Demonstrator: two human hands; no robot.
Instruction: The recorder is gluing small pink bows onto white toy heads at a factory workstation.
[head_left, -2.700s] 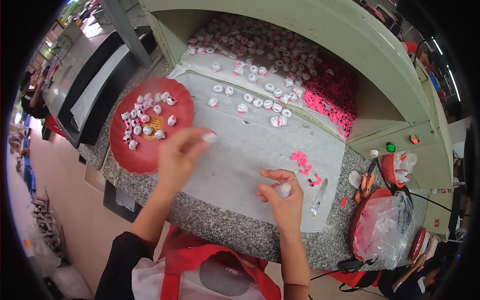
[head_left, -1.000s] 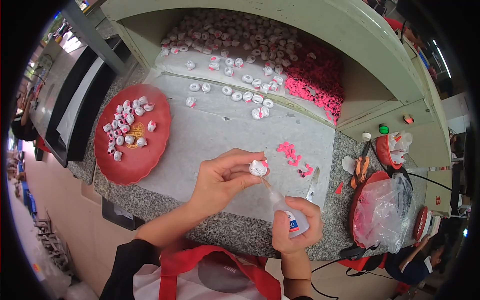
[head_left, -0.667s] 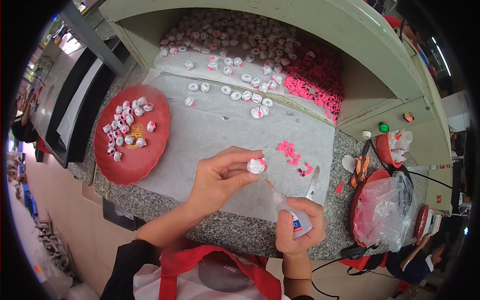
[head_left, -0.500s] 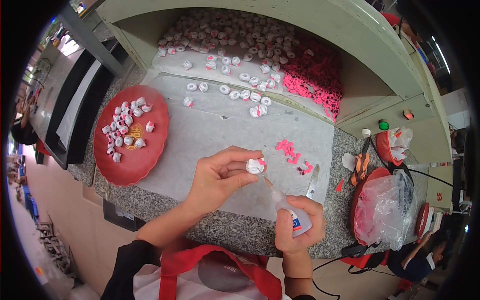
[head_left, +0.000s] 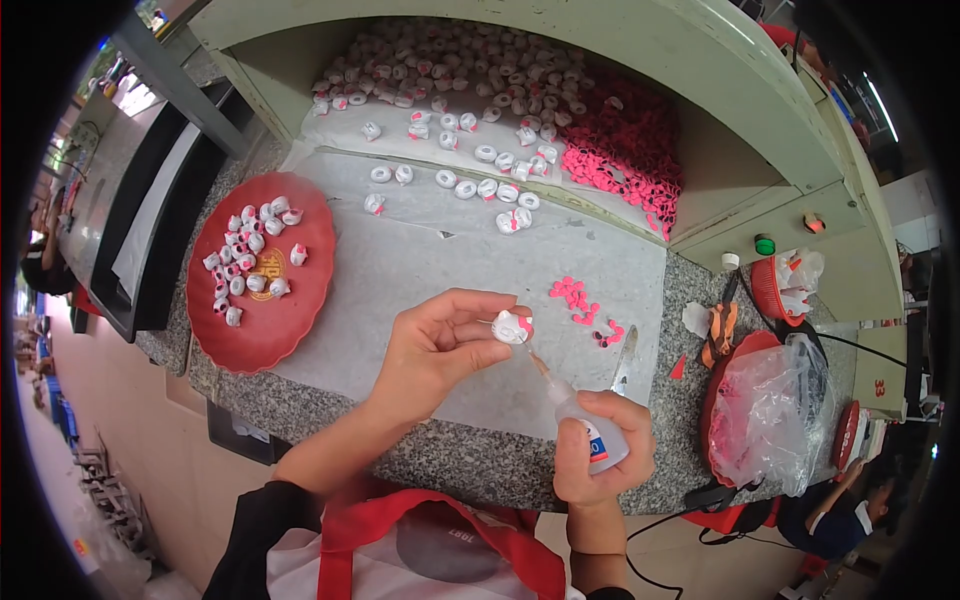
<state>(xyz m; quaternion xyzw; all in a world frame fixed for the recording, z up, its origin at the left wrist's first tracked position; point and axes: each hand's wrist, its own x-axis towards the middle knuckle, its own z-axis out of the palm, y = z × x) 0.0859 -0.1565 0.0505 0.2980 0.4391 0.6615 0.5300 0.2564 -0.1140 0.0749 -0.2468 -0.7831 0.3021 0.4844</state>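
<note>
Between thumb and fingertips, my left hand [head_left: 432, 350] pinches a small white figurine head [head_left: 511, 327] with a pink piece on it. My right hand [head_left: 605, 450] is wrapped around a translucent glue bottle [head_left: 585, 420] with a white-and-blue label. The bottle's thin nozzle tip [head_left: 540, 366] points up at the underside of the figurine head; whether it touches cannot be made out. Right of the hands, small pink pieces [head_left: 573, 297] lie on the white sheet [head_left: 400, 262], close to a metal blade [head_left: 627, 360].
A red scalloped plate [head_left: 205, 325] at left carries several finished-looking white pieces. Behind, a green cabinet shelf [head_left: 740, 215] holds heaps of white heads [head_left: 450, 70] and pink pieces [head_left: 620, 180]. At right stand a red basket [head_left: 765, 290] and a plastic bag [head_left: 775, 410] on a red dish.
The figurine head has turned slightly in my left fingers. My right hand and the glue bottle have shifted a little to the right, still aimed at the head.
</note>
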